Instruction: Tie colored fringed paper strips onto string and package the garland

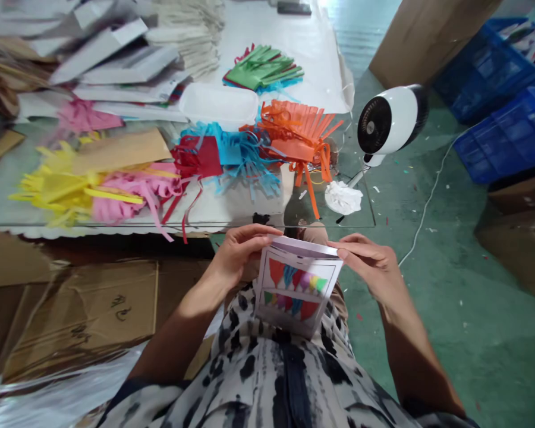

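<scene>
A white printed packet [296, 291] with pictures of colourful tassel garlands is held upright over my lap, its top edge folded into a flap. My left hand [245, 252] pinches the top left corner between thumb and fingers. At the opposite top corner, my right hand [368, 255] grips the flap the same way. Beyond the packet, on the table, lie fringed paper tassels: orange [301, 134], blue [234, 151], dark red [200, 156], pink [138, 190] and yellow [56, 187]. Neither hand touches them. Whatever is inside the packet is hidden.
A white tray [218, 106], green tassels [263, 66] and stacked white packets [125, 65] are farther back on the table. To the right stand a white fan [392, 122] and blue crates [508, 139]. Cardboard [89, 315] lies below the table at left.
</scene>
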Available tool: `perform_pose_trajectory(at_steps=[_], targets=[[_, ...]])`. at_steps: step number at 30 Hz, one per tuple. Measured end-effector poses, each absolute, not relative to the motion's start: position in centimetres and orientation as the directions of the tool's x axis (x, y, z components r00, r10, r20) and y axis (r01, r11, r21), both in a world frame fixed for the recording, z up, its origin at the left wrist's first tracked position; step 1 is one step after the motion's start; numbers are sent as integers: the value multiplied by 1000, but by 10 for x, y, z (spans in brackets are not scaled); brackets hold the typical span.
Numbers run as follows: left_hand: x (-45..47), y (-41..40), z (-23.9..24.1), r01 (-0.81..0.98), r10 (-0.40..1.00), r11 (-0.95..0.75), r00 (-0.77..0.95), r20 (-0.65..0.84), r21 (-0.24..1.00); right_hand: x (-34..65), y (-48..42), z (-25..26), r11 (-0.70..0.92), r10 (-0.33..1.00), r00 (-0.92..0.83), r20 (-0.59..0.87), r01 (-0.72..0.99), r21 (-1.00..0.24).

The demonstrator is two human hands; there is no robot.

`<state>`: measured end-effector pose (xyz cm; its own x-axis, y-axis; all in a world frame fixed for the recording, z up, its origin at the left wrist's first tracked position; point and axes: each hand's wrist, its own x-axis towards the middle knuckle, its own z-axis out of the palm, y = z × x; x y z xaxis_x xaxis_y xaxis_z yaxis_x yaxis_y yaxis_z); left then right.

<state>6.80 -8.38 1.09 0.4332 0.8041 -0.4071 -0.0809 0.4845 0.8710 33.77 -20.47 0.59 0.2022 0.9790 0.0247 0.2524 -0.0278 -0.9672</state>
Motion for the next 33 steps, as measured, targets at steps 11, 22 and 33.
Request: perform_pose_trajectory(at_steps=[11, 22, 33], targets=[[75, -85, -10, -127, 815, 435, 477, -330, 891, 352, -208, 3, 8, 989, 142, 49, 279, -960], [89, -93, -22, -186, 904, 154, 423, -62, 970, 346, -198, 26, 68, 998, -23, 64, 386, -920], [99, -109, -24, -147, 985, -1, 169, 26, 989, 320, -207, 3, 41, 987, 125, 99, 402, -915]])
